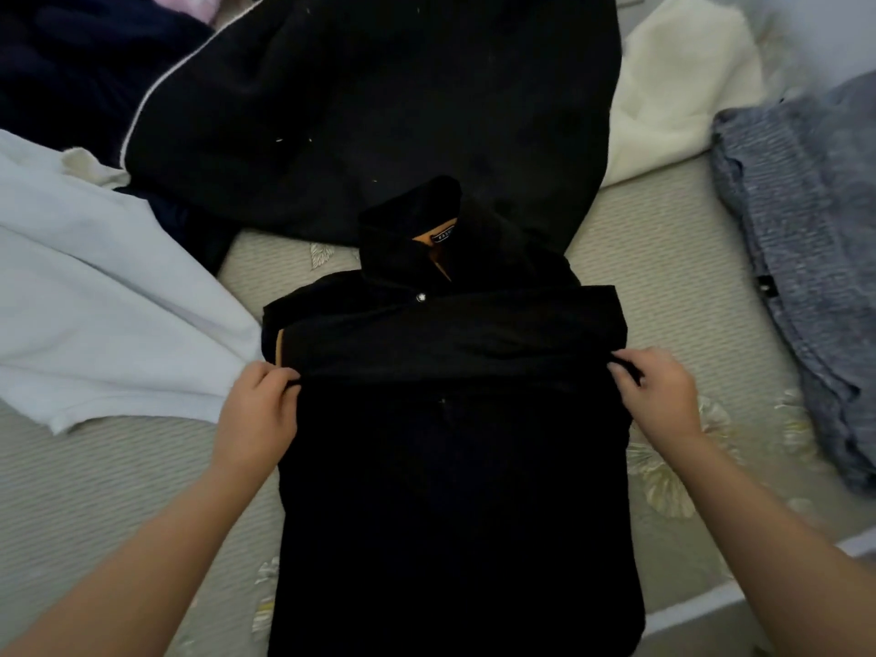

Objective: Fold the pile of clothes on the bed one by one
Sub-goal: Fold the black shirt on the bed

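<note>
On the bed, a black collared jacket lies lengthwise in the middle, collar pointing away, orange lining and a label showing at the neck, one snap visible below it. A folded band crosses its chest. Both arms reach forward: the left hand pinches the fold's left edge, the right hand pinches its right edge. Around it lie a white garment, a large black garment, a cream piece and a grey knit.

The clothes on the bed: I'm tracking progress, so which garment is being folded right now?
The black collared jacket in the middle: both the left hand and right hand pinch its edges. The other garments lie untouched around it.
</note>
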Action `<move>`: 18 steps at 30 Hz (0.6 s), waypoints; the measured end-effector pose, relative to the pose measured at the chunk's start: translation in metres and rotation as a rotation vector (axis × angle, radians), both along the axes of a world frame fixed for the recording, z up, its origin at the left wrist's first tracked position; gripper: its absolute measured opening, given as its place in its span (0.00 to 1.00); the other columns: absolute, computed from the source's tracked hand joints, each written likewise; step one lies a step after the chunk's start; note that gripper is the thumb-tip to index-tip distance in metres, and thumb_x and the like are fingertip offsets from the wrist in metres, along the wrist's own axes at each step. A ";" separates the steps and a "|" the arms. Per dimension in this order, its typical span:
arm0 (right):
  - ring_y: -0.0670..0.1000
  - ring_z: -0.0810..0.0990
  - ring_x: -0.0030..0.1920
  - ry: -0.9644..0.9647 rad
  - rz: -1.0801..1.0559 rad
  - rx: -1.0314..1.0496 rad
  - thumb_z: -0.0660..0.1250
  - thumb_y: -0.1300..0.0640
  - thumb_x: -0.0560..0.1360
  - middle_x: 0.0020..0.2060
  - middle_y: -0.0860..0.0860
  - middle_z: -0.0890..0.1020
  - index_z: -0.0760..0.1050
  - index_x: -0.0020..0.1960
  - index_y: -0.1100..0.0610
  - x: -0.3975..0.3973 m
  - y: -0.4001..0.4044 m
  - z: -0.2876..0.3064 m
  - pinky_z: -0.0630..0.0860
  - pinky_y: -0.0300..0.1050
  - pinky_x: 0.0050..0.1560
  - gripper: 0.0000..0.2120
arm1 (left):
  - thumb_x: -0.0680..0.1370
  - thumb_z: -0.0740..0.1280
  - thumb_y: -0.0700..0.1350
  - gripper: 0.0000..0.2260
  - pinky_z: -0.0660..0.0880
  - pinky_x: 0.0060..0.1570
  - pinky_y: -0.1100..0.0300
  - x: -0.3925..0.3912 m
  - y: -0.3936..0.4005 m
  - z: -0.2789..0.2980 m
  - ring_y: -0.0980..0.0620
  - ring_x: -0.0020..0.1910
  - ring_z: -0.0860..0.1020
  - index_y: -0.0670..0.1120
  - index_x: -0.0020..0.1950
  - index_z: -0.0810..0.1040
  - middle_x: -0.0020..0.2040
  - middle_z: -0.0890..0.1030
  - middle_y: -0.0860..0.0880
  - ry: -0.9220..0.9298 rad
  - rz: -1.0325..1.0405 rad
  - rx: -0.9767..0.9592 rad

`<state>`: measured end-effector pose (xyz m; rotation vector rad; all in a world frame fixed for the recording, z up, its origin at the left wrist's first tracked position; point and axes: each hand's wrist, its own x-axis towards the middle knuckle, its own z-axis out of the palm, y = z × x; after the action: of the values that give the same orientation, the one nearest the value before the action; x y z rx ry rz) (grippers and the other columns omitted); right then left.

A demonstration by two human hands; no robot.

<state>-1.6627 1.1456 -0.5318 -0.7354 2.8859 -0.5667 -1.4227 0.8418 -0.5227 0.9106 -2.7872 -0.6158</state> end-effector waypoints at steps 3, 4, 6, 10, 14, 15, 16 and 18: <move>0.63 0.78 0.31 0.052 0.262 0.042 0.74 0.74 0.61 0.30 0.64 0.77 0.79 0.44 0.71 0.008 0.021 -0.002 0.75 0.50 0.34 0.12 | 0.67 0.68 0.24 0.08 0.74 0.39 0.47 0.013 0.002 0.002 0.35 0.37 0.77 0.30 0.44 0.79 0.39 0.75 0.33 -0.188 0.035 0.060; 0.64 0.78 0.31 0.016 0.311 0.071 0.75 0.75 0.60 0.31 0.64 0.77 0.79 0.46 0.71 0.011 0.024 -0.003 0.76 0.52 0.33 0.15 | 0.70 0.66 0.26 0.09 0.73 0.42 0.47 0.015 0.004 0.001 0.35 0.41 0.76 0.30 0.48 0.78 0.43 0.75 0.33 -0.317 0.043 0.098; 0.64 0.79 0.34 -0.047 0.342 0.097 0.76 0.73 0.58 0.37 0.66 0.78 0.77 0.52 0.72 0.014 0.029 -0.008 0.77 0.54 0.35 0.22 | 0.71 0.64 0.30 0.13 0.70 0.46 0.46 0.013 0.009 0.002 0.35 0.48 0.74 0.33 0.55 0.77 0.49 0.74 0.33 -0.539 0.051 0.075; 0.63 0.77 0.43 -0.182 0.058 -0.093 0.72 0.73 0.65 0.46 0.67 0.77 0.72 0.58 0.72 0.019 0.034 -0.015 0.73 0.51 0.46 0.23 | 0.62 0.68 0.26 0.16 0.73 0.39 0.42 -0.024 0.039 0.022 0.31 0.43 0.76 0.32 0.49 0.78 0.48 0.77 0.30 -0.461 -0.063 -0.075; 0.63 0.78 0.50 -0.395 -0.202 -0.201 0.67 0.71 0.70 0.48 0.65 0.79 0.76 0.55 0.70 0.022 0.039 -0.024 0.73 0.54 0.52 0.13 | 0.74 0.64 0.37 0.15 0.71 0.53 0.49 -0.107 0.096 0.025 0.40 0.56 0.73 0.39 0.60 0.76 0.58 0.76 0.41 -0.377 -0.302 0.000; 0.63 0.78 0.50 -0.422 -0.229 -0.228 0.67 0.71 0.70 0.48 0.65 0.80 0.77 0.54 0.69 0.023 0.040 -0.026 0.73 0.54 0.53 0.12 | 0.77 0.61 0.42 0.15 0.69 0.57 0.51 -0.133 0.111 0.021 0.44 0.60 0.71 0.41 0.63 0.73 0.60 0.74 0.43 -0.366 -0.325 0.048; 0.62 0.78 0.49 -0.426 -0.250 -0.263 0.67 0.72 0.69 0.47 0.64 0.80 0.77 0.53 0.69 0.023 0.040 -0.026 0.73 0.52 0.53 0.13 | 0.78 0.59 0.45 0.16 0.68 0.60 0.53 -0.160 0.127 0.018 0.45 0.61 0.70 0.42 0.65 0.71 0.62 0.73 0.44 -0.357 -0.346 0.093; 0.62 0.80 0.45 -0.358 -0.253 -0.316 0.69 0.75 0.66 0.43 0.64 0.81 0.79 0.49 0.69 0.026 0.041 -0.026 0.71 0.44 0.50 0.12 | 0.79 0.58 0.51 0.19 0.67 0.60 0.51 -0.211 0.155 0.013 0.45 0.62 0.69 0.41 0.66 0.69 0.63 0.72 0.43 -0.372 -0.343 0.170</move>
<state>-1.6364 1.1862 -0.5578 -0.2575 2.5931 -1.0802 -1.6338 0.9964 -0.5093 0.6276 -3.3084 -0.8158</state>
